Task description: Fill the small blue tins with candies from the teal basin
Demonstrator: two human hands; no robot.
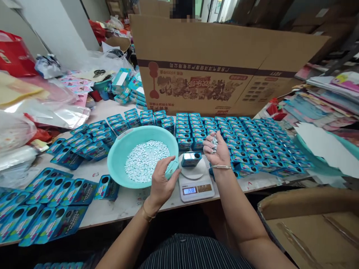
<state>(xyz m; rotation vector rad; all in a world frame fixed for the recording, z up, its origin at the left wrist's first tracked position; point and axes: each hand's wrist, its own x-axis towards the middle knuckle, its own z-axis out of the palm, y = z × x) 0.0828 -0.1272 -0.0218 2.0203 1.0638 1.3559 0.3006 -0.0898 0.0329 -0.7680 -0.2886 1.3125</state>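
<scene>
My right hand point(218, 152) is cupped palm up around a small heap of pale pellets point(214, 144), just right of a white digital scale point(196, 190). On the scale's round plate stands a small blue box point(191, 159) with a dark round hole in its top. My left hand point(164, 177) hovers at the near right rim of a turquoise basin point(113, 160), fingers and thumb apart and nothing seen in them. Many pale blue and white pellets point(146, 160) cover the basin's bottom. The scale's display is lit.
Tight rows of blue boxes point(249, 145) fill the table's right side; more boxes point(56, 205) stand at left. A large cardboard carton point(202, 56) stands behind. An open carton point(308, 224) is at lower right. Scissors point(99, 73) and plastic bags lie at back left.
</scene>
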